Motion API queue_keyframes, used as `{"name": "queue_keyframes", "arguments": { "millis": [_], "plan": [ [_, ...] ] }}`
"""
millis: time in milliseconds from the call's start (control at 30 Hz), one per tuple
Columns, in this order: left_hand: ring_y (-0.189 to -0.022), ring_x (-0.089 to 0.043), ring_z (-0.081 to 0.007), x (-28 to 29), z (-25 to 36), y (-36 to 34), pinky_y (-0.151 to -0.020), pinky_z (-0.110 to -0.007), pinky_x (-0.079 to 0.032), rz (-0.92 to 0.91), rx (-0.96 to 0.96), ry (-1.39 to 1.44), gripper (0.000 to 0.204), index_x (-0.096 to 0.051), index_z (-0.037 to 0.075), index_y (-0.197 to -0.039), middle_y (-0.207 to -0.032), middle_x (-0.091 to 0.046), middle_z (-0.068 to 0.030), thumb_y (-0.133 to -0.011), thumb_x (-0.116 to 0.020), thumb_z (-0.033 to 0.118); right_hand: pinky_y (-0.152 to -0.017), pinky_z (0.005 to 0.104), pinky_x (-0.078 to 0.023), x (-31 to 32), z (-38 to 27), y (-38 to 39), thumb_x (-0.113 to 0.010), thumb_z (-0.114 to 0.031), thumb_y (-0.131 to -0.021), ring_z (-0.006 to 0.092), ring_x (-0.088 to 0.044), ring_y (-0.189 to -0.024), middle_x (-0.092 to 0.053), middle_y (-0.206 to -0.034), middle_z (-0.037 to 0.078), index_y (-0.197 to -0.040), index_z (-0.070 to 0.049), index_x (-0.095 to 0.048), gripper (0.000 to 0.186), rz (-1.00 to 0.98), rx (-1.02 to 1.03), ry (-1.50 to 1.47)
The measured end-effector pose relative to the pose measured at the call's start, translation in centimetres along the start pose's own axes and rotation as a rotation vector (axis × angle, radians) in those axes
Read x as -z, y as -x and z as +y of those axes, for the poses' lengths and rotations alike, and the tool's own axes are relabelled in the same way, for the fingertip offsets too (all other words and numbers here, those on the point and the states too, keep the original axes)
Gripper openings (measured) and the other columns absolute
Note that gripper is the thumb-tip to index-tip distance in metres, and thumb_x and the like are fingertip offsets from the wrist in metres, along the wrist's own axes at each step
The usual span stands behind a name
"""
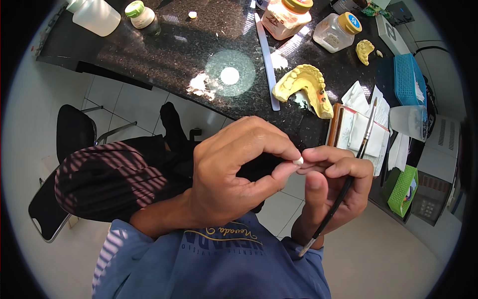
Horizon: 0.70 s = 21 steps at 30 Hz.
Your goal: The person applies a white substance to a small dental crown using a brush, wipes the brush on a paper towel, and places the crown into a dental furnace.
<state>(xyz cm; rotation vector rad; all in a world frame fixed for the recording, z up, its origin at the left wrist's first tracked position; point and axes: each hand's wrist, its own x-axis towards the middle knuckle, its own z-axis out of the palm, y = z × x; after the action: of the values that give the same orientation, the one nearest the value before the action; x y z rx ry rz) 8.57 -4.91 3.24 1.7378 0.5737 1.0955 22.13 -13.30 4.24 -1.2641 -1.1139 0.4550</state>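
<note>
Between the thumb and index finger of my left hand is a small white tooth crown. The fingertips of my right hand meet it from the other side; whether they grip it too, I cannot tell. A thin black-handled brush lies across my right hand, held among the fingers, its pointed bristles up and away from me. Beyond my hands, on the dark counter, rests a yellow plaster dental model shaped as an arch of teeth, with small dark spots on its right side.
A pale flat strip lies beside the model. Farther back stand a pink-filled jar, a clear jar and white bottles. To the right are tissues, a plastic cup, a blue basket and a green basket.
</note>
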Motion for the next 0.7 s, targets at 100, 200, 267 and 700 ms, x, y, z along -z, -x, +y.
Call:
{"name": "queue_keyframes", "arguments": {
  "millis": [100, 200, 267, 700],
  "plan": [
    [-0.079, -0.065, -0.0181, 0.1, 0.2, 0.2, -0.071, -0.028, -0.051, 0.004, 0.036, 0.004, 0.024, -0.066, 0.0, -0.088, -0.085, -0.067, -0.0112, -0.068, -0.076, -0.009, -0.061, 0.0263, -0.054, 0.9, -1.1, 0.1, -0.042, -0.06, -0.095, 0.0214, -0.064, -0.068, -0.064, -0.087, 0.023, -0.102, 0.0, -0.044, 0.061, 0.151, -0.035, 0.173],
    [-0.079, -0.065, -0.0177, 0.0, 0.3, 0.3, -0.071, -0.027, -0.051, 0.007, 0.01, 0.002, 0.024, -0.066, 0.0, -0.087, -0.085, -0.067, -0.0112, -0.068, -0.076, -0.01, -0.053, 0.0239, -0.048, 3.8, -1.2, -0.7, -0.033, -0.066, -0.094, 0.0185, -0.058, -0.066, -0.058, -0.091, 0.017, -0.117, 0.003, -0.043, 0.073, 0.305, 0.086, 0.192],
    [-0.078, -0.065, -0.0175, -0.2, 0.4, 0.3, -0.071, -0.027, -0.051, 0.004, -0.001, 0.015, 0.024, -0.066, -0.001, -0.087, -0.085, -0.067, -0.0112, -0.068, -0.075, -0.011, -0.05, 0.0237, -0.045, 4.8, -1.9, -1.4, -0.042, -0.059, -0.096, 0.016, -0.054, -0.067, -0.051, -0.098, 0.014, -0.13, 0.006, -0.037, 0.073, 0.438, 0.095, 0.447],
    [-0.085, -0.064, -0.0151, 1.1, 2.5, 2.4, -0.076, -0.025, -0.053, 0.061, 0.007, -0.011, 0.02, -0.065, 0.0, -0.09, -0.091, -0.066, -0.011, -0.075, -0.071, -0.012, -0.056, 0.0247, -0.052, 11.2, -5.3, -3.8, -0.058, -0.01, -0.096, 0.0185, -0.065, -0.065, -0.066, -0.08, 0.016, -0.106, 0.008, -0.058, 0.021, 0.408, 0.584, 0.605]
  ]
}}
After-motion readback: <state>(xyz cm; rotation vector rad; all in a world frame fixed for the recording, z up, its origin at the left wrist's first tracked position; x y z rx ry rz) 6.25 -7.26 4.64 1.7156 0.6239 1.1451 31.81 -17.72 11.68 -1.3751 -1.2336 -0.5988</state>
